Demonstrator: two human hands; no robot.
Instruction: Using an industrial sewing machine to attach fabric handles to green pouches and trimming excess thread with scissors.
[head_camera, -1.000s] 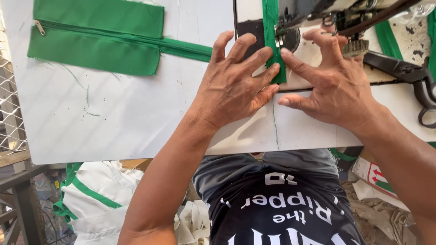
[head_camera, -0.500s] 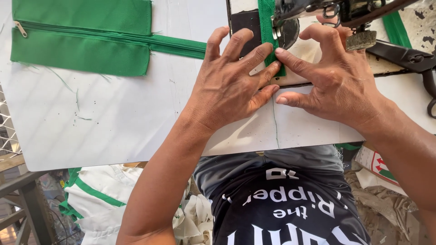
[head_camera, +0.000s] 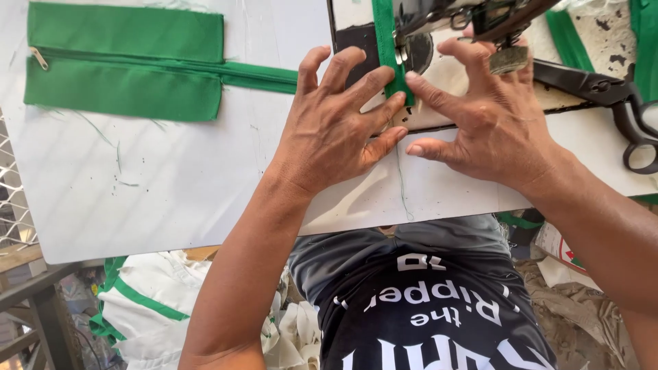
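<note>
A narrow green strip (head_camera: 386, 34) runs toward me under the presser foot (head_camera: 404, 48) of a sewing machine at the top middle. My left hand (head_camera: 336, 127) lies flat on the white table (head_camera: 171, 199), fingers spread, fingertips pressing the strip's near end from the left. My right hand (head_camera: 490, 120) lies flat on the other side, its index finger touching the strip from the right. A thin green thread (head_camera: 403, 181) trails down from the strip between the two hands. Neither hand grips anything.
A green fabric piece with a zipper (head_camera: 127, 68) lies at the table's upper left, its tail reaching toward my left hand. Black scissors (head_camera: 610, 92) lie at the right. White and green cloth (head_camera: 147, 308) is piled below the table's front edge.
The strip's near end has moved up toward the presser foot, and both hands have followed it up and closer together. The view has shifted slightly.
</note>
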